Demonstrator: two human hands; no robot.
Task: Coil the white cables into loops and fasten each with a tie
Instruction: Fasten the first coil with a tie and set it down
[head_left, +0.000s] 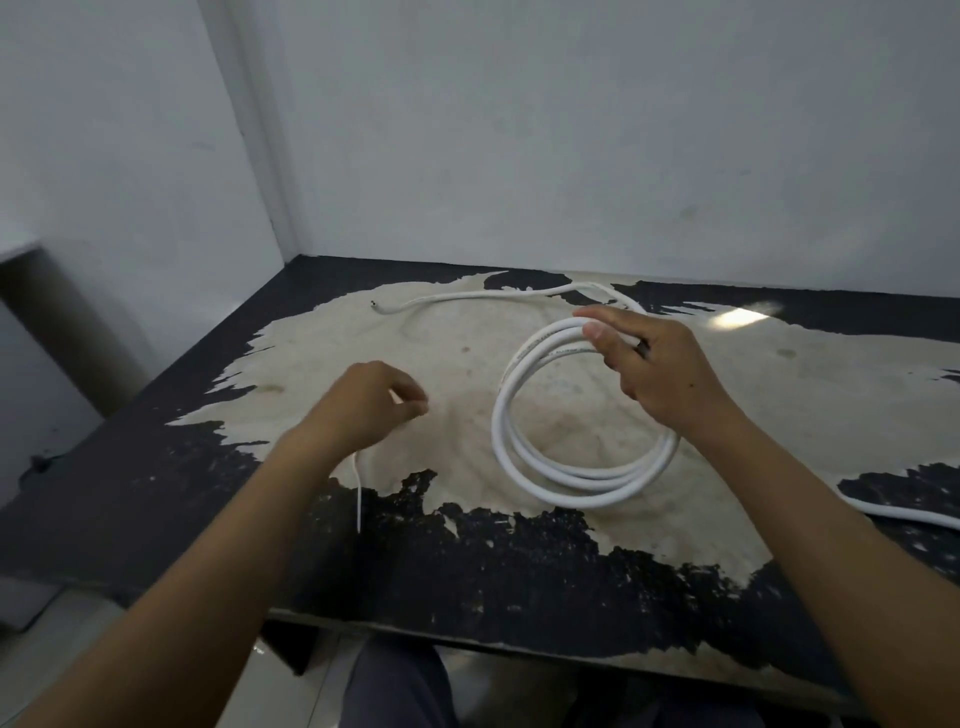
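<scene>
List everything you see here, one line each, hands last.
coiled cable: one, white, several loops, centre-right of the table
loose cable length: one, white, far side of the table, running toward the right hand; its join to the coil is hidden
cable at the edge: one length, white, right side of the table
tie: one, thin, white, front left, upper end hidden under the left wrist
table: one, black with a large worn beige patch
wall: pale grey, behind the table
left hand: fingers curled, left of the coil
right hand: grips the coil's top
</scene>
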